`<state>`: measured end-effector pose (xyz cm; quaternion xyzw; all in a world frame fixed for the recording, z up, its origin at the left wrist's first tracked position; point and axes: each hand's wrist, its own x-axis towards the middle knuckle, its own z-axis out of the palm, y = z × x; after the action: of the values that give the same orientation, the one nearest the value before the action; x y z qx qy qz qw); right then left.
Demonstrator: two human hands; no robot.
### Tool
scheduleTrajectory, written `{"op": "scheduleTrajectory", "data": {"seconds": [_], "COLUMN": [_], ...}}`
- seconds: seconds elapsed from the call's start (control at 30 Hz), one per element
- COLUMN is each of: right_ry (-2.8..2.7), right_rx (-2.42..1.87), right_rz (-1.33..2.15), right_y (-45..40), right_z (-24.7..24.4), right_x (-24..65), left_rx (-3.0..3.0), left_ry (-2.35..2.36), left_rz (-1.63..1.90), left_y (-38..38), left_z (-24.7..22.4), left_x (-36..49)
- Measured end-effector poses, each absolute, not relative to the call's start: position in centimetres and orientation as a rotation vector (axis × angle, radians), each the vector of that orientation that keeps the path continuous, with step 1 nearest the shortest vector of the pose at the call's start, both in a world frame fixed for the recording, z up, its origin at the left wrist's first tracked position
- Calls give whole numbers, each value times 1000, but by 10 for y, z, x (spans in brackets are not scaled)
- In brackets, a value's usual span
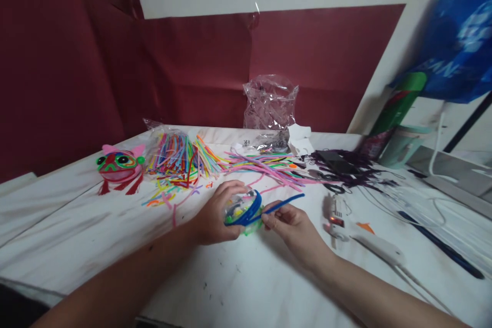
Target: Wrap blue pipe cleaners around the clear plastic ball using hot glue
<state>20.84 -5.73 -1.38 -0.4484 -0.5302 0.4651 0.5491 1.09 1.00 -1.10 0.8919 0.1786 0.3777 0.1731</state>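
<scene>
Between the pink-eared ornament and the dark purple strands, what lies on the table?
In the head view, mainly bagged colourful strips, then loose strips.

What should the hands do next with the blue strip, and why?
Perhaps the right hand should bend the loose end of the blue strip toward the clear round thing: that end sticks out past the hand, while the left hand grips the round thing.

ball (237, 209) between hands (221, 212), pipe cleaners (265, 166) behind on table (223, 282), figure (120, 165) at left, cup (404, 147) at right
</scene>
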Motion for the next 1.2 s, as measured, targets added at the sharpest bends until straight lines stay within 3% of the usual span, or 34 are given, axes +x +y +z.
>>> {"op": "scheduleTrajectory", "data": {"seconds": [1.2], "right_ry": [-1093], "right_rx": [-988], "right_rz": [1184], "right_y": [-55], "right_z": [-24], "right_x": [199], "left_rx": [2499], "left_ry": [642], "left_rz": [1027], "left_y": [1], "left_z": [-3], "left_x": [17]}}
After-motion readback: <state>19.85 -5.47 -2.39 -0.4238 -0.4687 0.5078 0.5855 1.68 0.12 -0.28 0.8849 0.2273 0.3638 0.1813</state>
